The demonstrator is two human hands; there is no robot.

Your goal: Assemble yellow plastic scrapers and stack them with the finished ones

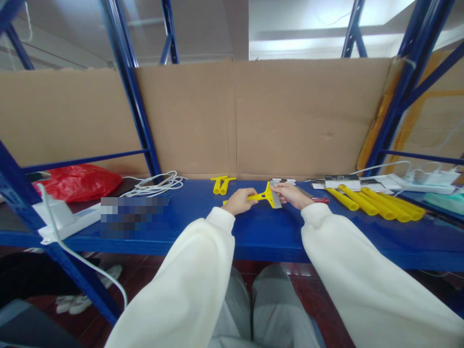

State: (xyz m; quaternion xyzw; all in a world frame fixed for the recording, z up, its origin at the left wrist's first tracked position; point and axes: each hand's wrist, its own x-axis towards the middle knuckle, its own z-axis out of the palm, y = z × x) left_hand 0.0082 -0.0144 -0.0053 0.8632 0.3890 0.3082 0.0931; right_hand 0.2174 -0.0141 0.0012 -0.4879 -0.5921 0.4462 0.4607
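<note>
A yellow scraper [269, 194] is being held straight ahead at twelve o'clock, the left hand [239, 201] gripping its handle [255, 197], the right hand [294, 195] pinching its metal blade [277, 200]; yellow T-shaped pieces [224, 186] are lying at its ten o'clock, yellow tubes [379, 208] at three.

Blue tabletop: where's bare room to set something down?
Bare: the front patch below the yellow scraper, between the sleeves; the gap between the white cable coil and the two yellow pieces. Crowded: right, with yellow tubes and a box; left, with a red bag and power strip.
</note>
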